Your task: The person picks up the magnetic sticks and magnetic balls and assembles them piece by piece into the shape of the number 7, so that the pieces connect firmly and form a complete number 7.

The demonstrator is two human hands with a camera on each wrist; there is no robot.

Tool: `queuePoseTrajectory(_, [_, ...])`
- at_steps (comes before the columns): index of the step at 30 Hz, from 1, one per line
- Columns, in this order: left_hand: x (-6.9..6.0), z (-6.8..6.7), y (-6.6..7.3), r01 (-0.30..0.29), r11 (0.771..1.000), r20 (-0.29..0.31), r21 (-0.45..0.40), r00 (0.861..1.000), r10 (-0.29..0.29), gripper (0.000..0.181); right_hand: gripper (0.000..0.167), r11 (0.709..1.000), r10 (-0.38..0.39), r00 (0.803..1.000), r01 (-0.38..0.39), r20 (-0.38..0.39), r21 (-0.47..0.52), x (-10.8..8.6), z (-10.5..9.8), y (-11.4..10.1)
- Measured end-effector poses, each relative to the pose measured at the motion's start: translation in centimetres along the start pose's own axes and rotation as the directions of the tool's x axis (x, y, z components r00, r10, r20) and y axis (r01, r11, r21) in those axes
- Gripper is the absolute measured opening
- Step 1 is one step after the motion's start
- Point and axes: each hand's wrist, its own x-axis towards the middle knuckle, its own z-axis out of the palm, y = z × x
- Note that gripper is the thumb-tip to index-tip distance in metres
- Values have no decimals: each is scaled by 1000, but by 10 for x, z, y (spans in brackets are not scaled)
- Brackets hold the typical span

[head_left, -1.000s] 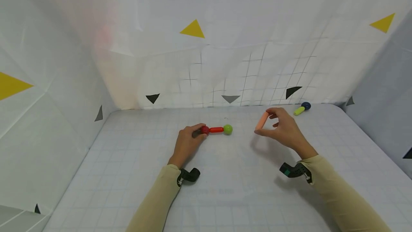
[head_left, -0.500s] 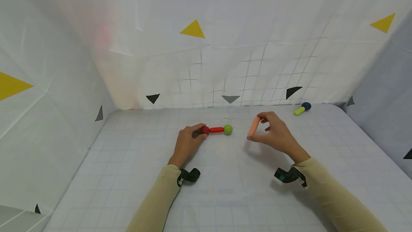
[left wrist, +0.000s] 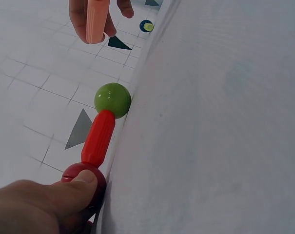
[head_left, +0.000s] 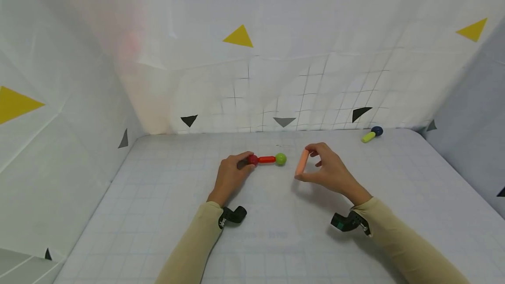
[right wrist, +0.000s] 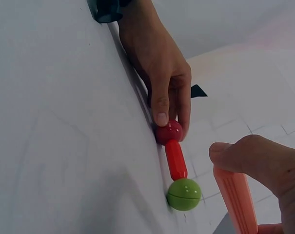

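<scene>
Pinching the orange stick [head_left: 302, 162] by its ends above the table [head_left: 276, 240], near the green ball [head_left: 281, 159], the right hand [head_left: 331, 173] might drop it if finger pressure is uneven, while the left hand [head_left: 229, 174] pinches the red ball [head_left: 254, 160], how firmly I cannot see well.

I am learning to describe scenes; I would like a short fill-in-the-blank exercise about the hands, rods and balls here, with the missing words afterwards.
1. The left hand grips the red ball.
At the other end of the red rod, the far ball is coloured ____.
2. The hand holding the orange rod is the ____ one.
3. Farther back, the yellow-green rod meets a ball coloured dark ____.

Missing words: green; right; blue.
</scene>
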Motion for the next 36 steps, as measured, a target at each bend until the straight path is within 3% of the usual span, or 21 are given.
queuePoseTrajectory(10, [1, -1, -2, -8, 1000, 1, -4, 1000, 8, 43, 84, 1000, 0, 999, -1, 46, 10, 2, 15, -9])
queuePoseTrajectory(19, [0, 0, -1, -4, 1000, -7, -11, 1000, 4, 42, 86, 997, -61, 996, 58, 71, 51, 4, 28, -12])
queuePoseTrajectory(36, [0, 0, 0, 4, 1000, -5, -24, 1000, -4, 42, 84, 997, -62, 990, 55, 126, 60, 3, 43, -16])
